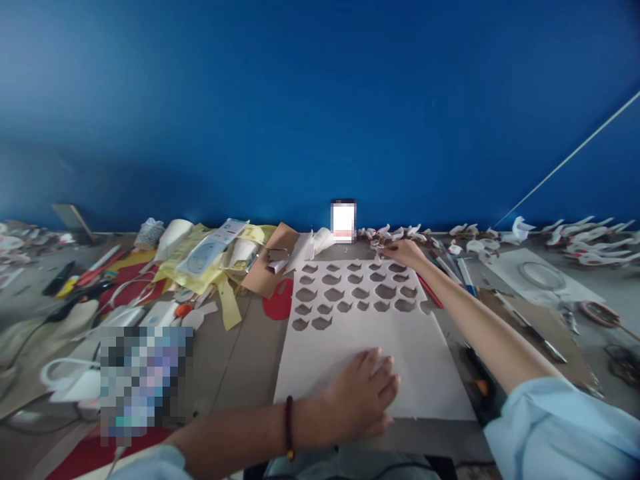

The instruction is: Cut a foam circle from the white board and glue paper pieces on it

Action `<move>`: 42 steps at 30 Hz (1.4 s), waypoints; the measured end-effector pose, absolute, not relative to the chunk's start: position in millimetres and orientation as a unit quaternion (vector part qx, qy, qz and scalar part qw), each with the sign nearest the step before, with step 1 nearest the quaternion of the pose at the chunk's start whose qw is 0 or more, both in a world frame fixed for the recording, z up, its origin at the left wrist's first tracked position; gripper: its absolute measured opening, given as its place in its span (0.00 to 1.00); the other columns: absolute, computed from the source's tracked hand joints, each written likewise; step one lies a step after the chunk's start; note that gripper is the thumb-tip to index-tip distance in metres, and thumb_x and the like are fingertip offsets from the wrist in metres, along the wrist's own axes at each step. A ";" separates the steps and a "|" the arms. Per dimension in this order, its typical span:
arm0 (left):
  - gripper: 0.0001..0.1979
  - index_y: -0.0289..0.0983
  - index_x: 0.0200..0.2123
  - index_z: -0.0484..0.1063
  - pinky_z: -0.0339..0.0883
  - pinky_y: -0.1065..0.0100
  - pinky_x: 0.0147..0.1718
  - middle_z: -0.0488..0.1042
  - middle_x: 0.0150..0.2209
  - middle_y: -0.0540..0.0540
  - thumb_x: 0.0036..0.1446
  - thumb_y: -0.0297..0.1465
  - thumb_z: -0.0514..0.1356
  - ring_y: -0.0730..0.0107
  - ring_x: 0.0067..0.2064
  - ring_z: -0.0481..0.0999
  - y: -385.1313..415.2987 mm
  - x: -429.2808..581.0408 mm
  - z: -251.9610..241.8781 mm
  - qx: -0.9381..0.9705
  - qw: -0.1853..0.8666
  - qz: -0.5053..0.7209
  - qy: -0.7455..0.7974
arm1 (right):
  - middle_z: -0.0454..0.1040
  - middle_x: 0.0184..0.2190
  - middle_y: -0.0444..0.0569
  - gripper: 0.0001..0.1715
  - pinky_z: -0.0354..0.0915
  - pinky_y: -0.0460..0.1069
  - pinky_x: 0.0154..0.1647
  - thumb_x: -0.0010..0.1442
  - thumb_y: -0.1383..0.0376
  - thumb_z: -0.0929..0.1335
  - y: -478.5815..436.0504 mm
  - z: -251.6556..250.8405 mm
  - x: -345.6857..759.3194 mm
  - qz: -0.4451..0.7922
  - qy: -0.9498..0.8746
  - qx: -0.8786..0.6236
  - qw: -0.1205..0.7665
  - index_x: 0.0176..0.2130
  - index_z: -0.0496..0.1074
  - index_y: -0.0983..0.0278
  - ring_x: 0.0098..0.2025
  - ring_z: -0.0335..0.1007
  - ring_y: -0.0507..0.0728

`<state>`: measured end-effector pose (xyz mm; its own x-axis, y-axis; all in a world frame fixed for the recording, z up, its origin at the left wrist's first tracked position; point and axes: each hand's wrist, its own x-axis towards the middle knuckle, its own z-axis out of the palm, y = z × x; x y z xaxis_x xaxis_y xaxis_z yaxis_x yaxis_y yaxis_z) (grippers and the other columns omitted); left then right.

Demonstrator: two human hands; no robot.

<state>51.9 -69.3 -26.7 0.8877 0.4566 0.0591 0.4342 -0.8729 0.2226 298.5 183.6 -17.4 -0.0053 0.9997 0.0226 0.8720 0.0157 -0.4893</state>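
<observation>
My left hand (357, 400) lies with its fingers apart on the lower part of a white sheet (350, 360), a dark beaded bracelet (289, 427) on its wrist. Rows of fish-like or bird-like holes (360, 293) are cut through the sheet's upper part. Beyond the sheet's far edge, my right hand (403, 253) is closed in a pinch. A small white cutout (379, 253) shows at its fingertips, too small to make out in detail. Close by stands a row of small white bird-like figures (397, 233) along the wall.
A lit phone (343, 221) leans against the blue wall (320, 113). To the left lie yellow paper (230, 303), a brown card (270, 267), red pieces (277, 303) and cables. On the right are a pen-like knife (543, 337), cardboard (565, 327) and more white bird-like figures (600, 243).
</observation>
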 end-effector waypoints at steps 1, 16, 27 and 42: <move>0.30 0.29 0.59 0.59 0.50 0.51 0.56 0.60 0.61 0.32 0.59 0.42 0.54 0.42 0.62 0.55 -69.9 51.1 -24.5 0.969 0.082 0.048 0.228 | 0.75 0.21 0.48 0.20 0.58 0.47 0.27 0.51 0.50 0.68 185.2 -18.1 295.3 0.179 -0.687 -0.681 0.179 0.24 0.78 0.64 0.28 0.70 0.57; 0.27 0.33 0.58 0.62 0.52 0.56 0.53 0.62 0.61 0.39 0.63 0.43 0.47 0.49 0.61 0.60 -72.4 50.5 -19.2 0.975 -0.057 0.026 0.213 | 0.78 0.33 0.50 0.22 0.63 0.48 0.33 0.52 0.51 0.67 184.5 -7.0 309.0 0.203 -0.668 -0.673 0.245 0.35 0.77 0.65 0.36 0.73 0.60; 0.26 0.34 0.59 0.62 0.50 0.55 0.55 0.63 0.61 0.40 0.64 0.43 0.45 0.50 0.61 0.60 -74.0 49.3 -23.4 0.973 -0.066 0.039 0.219 | 0.77 0.43 0.54 0.26 0.68 0.51 0.39 0.55 0.48 0.67 173.8 -3.8 290.0 0.321 -0.716 -0.585 0.204 0.46 0.75 0.62 0.42 0.73 0.61; 0.26 0.33 0.60 0.60 0.48 0.52 0.56 0.60 0.62 0.37 0.64 0.42 0.45 0.49 0.62 0.58 -77.1 50.8 -35.1 0.971 -0.060 0.050 0.224 | 0.76 0.40 0.54 0.34 0.68 0.53 0.43 0.47 0.51 0.72 166.0 -15.2 299.3 0.234 -0.786 -0.551 0.156 0.51 0.71 0.63 0.41 0.73 0.62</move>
<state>50.8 -77.1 -35.1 0.8945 0.4296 0.1235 0.4415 -0.8923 -0.0938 299.3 166.0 -15.2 -0.3441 0.9389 -0.0114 0.7927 0.2840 -0.5394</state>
